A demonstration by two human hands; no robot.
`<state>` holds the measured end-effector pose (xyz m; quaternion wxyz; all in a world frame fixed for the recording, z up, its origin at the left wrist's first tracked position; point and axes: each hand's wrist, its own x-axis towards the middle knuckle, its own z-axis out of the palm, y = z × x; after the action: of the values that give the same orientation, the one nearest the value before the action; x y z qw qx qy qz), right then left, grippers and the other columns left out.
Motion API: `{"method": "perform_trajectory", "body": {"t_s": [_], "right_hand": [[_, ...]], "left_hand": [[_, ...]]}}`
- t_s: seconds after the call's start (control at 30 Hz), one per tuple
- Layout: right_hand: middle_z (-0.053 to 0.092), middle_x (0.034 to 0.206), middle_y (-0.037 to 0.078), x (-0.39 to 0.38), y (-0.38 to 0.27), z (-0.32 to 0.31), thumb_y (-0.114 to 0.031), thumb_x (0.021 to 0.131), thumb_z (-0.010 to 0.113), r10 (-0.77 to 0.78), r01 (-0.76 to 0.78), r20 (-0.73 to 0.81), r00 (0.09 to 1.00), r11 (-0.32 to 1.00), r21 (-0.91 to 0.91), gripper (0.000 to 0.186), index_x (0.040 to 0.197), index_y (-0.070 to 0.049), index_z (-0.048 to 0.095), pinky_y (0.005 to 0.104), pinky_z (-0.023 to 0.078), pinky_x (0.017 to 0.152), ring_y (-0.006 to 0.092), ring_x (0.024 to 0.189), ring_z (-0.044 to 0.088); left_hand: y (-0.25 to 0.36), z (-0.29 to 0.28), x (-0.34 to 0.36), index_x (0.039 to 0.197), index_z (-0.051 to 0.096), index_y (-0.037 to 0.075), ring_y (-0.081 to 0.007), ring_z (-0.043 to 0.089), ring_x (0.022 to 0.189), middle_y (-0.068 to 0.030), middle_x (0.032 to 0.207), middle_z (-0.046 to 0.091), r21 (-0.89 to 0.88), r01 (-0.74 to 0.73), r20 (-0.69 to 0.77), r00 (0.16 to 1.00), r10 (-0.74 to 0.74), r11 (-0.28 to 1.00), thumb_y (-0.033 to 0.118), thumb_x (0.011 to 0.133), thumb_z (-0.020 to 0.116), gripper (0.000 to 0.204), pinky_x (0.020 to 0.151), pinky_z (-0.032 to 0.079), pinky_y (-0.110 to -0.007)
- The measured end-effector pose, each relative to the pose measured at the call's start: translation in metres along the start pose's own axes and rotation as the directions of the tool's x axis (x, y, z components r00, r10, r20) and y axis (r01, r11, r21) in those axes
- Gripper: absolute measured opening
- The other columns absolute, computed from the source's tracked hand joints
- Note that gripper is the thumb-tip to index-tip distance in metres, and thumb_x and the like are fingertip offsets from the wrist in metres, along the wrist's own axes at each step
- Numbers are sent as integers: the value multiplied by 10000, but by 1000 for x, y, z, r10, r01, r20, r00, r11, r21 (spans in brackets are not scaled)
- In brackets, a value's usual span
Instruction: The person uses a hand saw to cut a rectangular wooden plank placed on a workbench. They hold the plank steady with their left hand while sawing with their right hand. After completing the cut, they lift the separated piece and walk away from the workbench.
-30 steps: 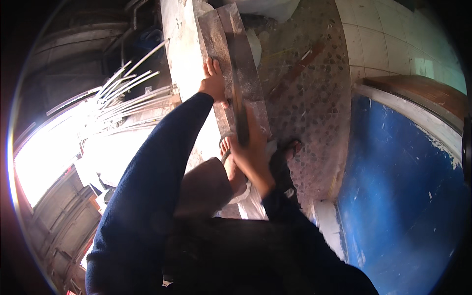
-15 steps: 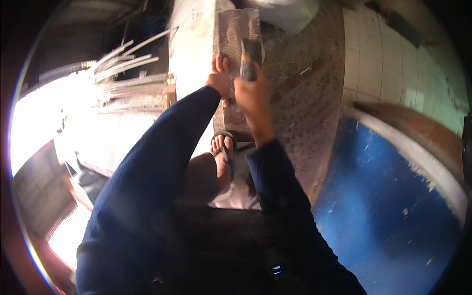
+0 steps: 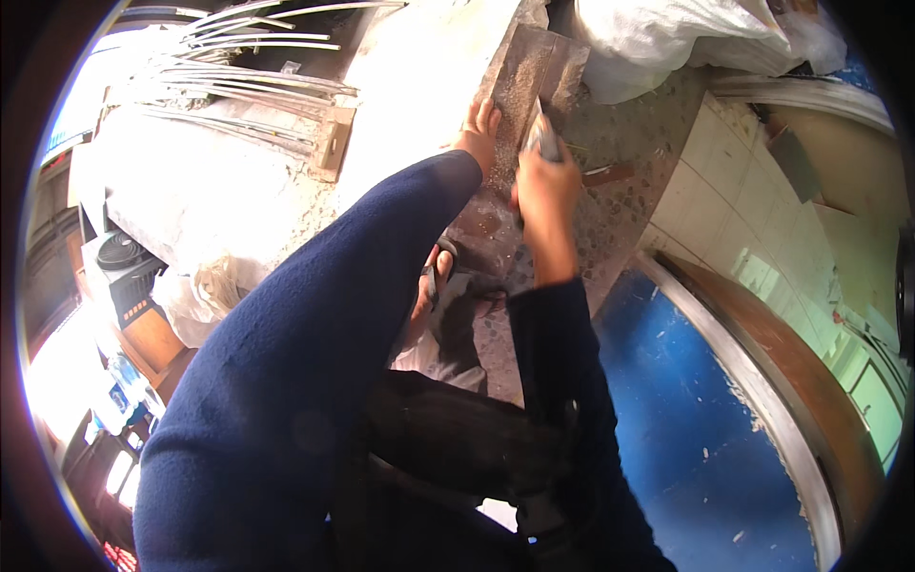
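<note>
A grimy brown board [image 3: 491,229] lies slanted along the edge of a pale, sunlit slab [image 3: 396,86]. My left hand [image 3: 477,133] presses on the board's left side, fingers out along it. Beside it, my right hand [image 3: 548,186] grips a hand tool [image 3: 544,141] with a grey body and a narrow blade or tip, held over the board and pointing away from me; whether it touches the board I cannot tell. My sandaled foot [image 3: 440,262] is below the near end of the board, partly hidden by my left sleeve.
Several thin pale rods [image 3: 257,81] lie at upper left, near a black appliance [image 3: 129,276]. White sacks [image 3: 667,38] sit at upper right. A pebbled floor [image 3: 634,181] meets white tiles [image 3: 715,172]. A blue panel [image 3: 696,400] with a pale, chipped edge fills the lower right.
The view has swung, so board and surroundings now appear slanted. My right hand, with the tool, has moved forward along the board from its near end. My left hand stays on the board.
</note>
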<state>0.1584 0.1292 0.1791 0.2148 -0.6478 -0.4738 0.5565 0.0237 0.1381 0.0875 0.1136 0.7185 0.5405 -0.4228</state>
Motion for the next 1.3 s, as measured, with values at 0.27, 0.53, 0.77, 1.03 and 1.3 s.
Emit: {"method": "perform_trajectory", "body": {"t_s": [0.27,0.53,0.77,1.03,1.3], "right_hand": [[689,1252,264,-113,9,3,-113,946,618,-83,90,-52,995,986,141,525,1411,111,524,373,532,967,311,1123,698],[705,1215,228,-106,2,-12,-98,957,594,119,-126,47,992,966,225,493,1419,65,541,401,532,946,298,1119,695],[650,1301,290,-8,-21,25,-77,930,593,100,-100,-63,993,995,5,469,1391,10,581,431,541,975,392,1091,708],[541,802,36,-130,2,-44,-33,918,582,365,-260,-84,927,789,557,132,1018,-27,668,349,495,531,136,535,495],[425,631,-15,-120,19,-47,-33,893,540,459,-230,-157,875,678,699,121,795,-97,507,319,373,466,125,467,404]], "left_hand": [[-17,37,-7,1596,250,-89,-529,18,1564,-252,1720,90,-3,53,18,998,-53,999,152,942,633,795,1234,100,-714],[-27,20,-8,1586,300,-83,-573,46,1545,-259,1716,106,15,-138,104,985,136,990,74,809,752,912,1202,121,-760],[-4,9,20,1585,298,-82,-534,15,1562,-220,1729,99,-82,-5,-112,994,-5,997,-38,791,732,906,1226,95,-730],[2,16,8,1544,466,36,-482,-165,1560,-187,1741,-33,-157,-97,49,993,106,983,684,625,856,1191,1067,68,-915],[-30,35,5,1589,136,-63,-520,-83,1559,-264,1711,-44,-215,-263,-6,963,268,941,582,699,878,1326,1222,222,-655]]}}
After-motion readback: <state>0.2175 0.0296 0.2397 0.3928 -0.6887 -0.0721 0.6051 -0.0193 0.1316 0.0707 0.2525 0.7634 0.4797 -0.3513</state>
